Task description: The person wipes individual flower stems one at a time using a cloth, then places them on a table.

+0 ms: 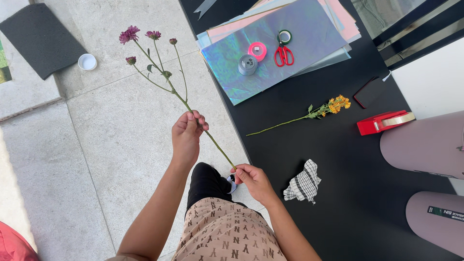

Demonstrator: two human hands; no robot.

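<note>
I hold a long-stemmed purple flower (pixel 159 67) with several small blooms over the stone floor, left of the black table (pixel 348 159). My left hand (pixel 186 137) grips the stem at its middle. My right hand (pixel 253 181) pinches the cut lower end of the stem, near the table's edge. An orange-yellow flower stem (pixel 309 113) lies flat on the table, apart from both hands.
Iridescent and pastel wrapping sheets (pixel 275 48) lie at the table's far end with red scissors (pixel 283 54), a pink ribbon roll (pixel 257 50), a grey roll (pixel 247 64) and green tape (pixel 284 36). A red tape dispenser (pixel 384 122), checkered cloth (pixel 303 182), dark phone (pixel 369 92) and mauve paper rolls (pixel 425 145) sit right.
</note>
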